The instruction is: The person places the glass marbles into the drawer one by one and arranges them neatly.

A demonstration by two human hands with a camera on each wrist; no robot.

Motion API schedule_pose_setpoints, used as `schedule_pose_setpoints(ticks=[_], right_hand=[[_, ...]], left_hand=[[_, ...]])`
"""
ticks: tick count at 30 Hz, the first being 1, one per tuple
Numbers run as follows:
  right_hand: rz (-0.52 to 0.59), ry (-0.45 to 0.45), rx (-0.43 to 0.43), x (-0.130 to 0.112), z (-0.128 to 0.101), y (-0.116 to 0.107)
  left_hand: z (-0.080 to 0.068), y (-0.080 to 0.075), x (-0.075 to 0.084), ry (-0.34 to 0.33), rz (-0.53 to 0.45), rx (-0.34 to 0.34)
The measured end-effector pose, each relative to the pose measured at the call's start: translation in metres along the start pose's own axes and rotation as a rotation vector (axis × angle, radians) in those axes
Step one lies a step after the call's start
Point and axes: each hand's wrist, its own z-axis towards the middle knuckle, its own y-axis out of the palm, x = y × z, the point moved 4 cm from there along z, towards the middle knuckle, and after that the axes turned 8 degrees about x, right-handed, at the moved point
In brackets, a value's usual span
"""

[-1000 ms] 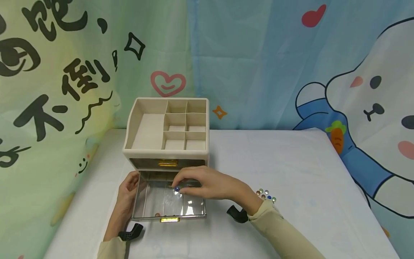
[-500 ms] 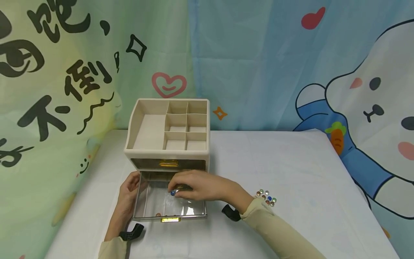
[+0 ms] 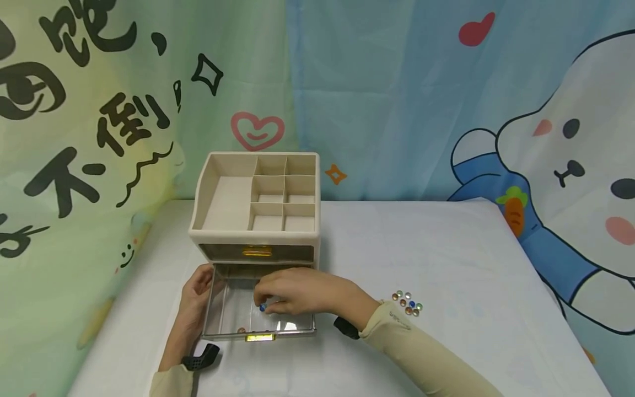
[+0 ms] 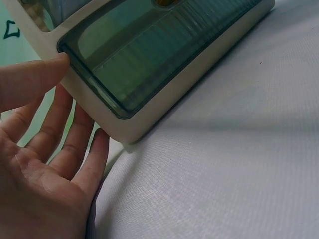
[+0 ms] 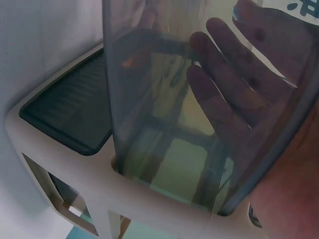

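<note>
Nearest the person, the clear drawer (image 3: 258,311) stands pulled out of the beige organizer (image 3: 255,207) onto the white surface (image 3: 446,264), its gold handle facing the person. The right hand (image 3: 297,292) reaches down into the drawer with its fingers (image 3: 265,300) curled together and pinching a small blue bead (image 3: 262,307) just above the drawer floor; in the right wrist view the fingers show only dimly through the smoky plastic wall. An orange bead (image 3: 241,330) lies in the front left corner of the drawer. The left hand (image 3: 195,298) lies along the drawer's left side, its fingers relaxed and slightly spread, and in the left wrist view the thumb (image 4: 35,77) touches the organizer's rim. To the right of the drawer, well apart from it, a small cluster of glass beads (image 3: 408,302) rests on the surface. Farther back, the organizer's top tray is split into several open compartments, and behind it hangs a cartoon backdrop (image 3: 446,99).
</note>
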Motion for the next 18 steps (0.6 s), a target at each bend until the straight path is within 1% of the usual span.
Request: schedule_pose_setpoints(ticks=[7,18], right_hand=[[-0.074,-0.005,-0.031,-0.002,0.004,0.005],[-0.183,-0.079,-0.074,-0.006,0.011,0.011]], left_hand=[[0.001,0.0,-0.001,0.0,-0.012,-0.007],[0.001,0.0,-0.002,-0.018,-0.009,-0.005]])
